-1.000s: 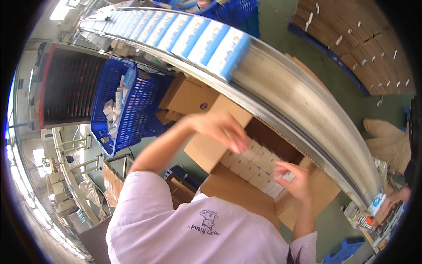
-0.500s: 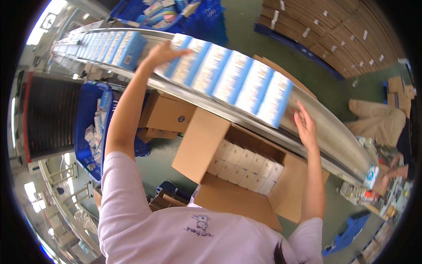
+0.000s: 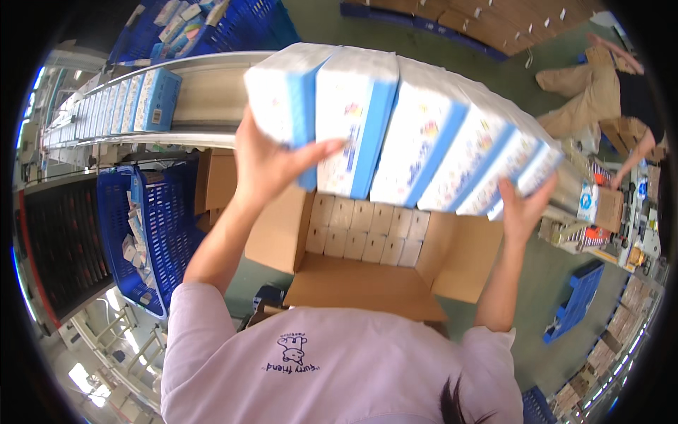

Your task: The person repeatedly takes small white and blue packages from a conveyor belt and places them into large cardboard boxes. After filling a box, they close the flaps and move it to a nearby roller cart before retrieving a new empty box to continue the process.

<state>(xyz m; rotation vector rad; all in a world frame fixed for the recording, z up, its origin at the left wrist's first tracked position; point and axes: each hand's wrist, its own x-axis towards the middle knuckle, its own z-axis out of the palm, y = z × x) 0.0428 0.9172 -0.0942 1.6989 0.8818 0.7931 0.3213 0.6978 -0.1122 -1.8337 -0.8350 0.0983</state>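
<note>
Several white-and-blue tissue packs [image 3: 413, 134], pressed side by side in one row, are held up between my two hands. My left hand [image 3: 265, 166] grips the row's left end, thumb across the front of the packs. At the right end my right hand [image 3: 524, 210] is closed against the last pack, its thumb on the front. Below the row stands an open cardboard carton [image 3: 360, 283], flaps spread, with white packs [image 3: 364, 230] lined up inside. The raised row hides the carton's far side and part of the conveyor [image 3: 208, 92] behind it.
More tissue packs [image 3: 157, 100] stand in line on the conveyor at left. Blue crates of loose packs sit at the left [image 3: 169, 237] and far left [image 3: 265, 32]. At right, a co-worker's arm [image 3: 635, 159] reaches toward a small carton [image 3: 606, 208]; a blue pallet [image 3: 575, 297] lies nearer.
The row of tissue packs has come up off the conveyor and toward me, now above the carton. My right hand, apart from the row before, has closed on its right end.
</note>
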